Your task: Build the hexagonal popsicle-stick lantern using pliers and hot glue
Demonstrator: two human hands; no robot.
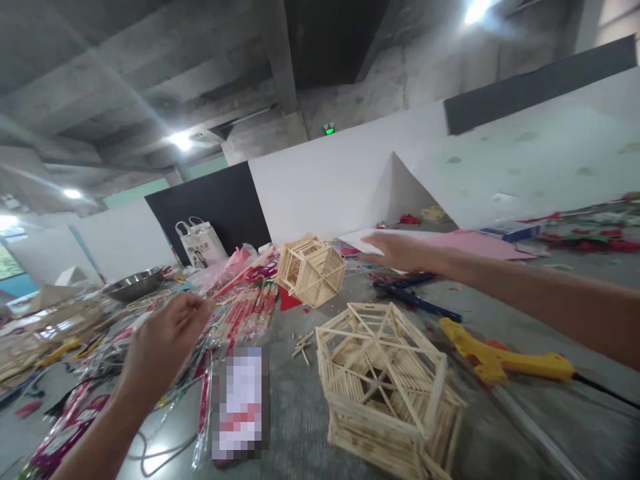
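My left hand [167, 333] hovers at the left over packaged sticks [247, 313], its fingers curled together. Whether anything is pinched in it I cannot make out. My right hand [400, 252] reaches forward with fingers extended, at the edge of a white paper sheet [350, 238]. Contact with the sheet is unclear. Between my arms stands a six-sided wooden-stick frame [395, 427] with spoked bars across its top. Behind it a smaller wooden-stick lantern-like piece [317, 273] rests tilted on the table.
A yellow glue gun [510, 360] with a black cord lies at right, near dark blue pliers-like tools [420, 300]. A phone [241, 407] lies in front. Further off are a metal bowl [135, 283], a white tote bag [200, 243] and pink paper [480, 245].
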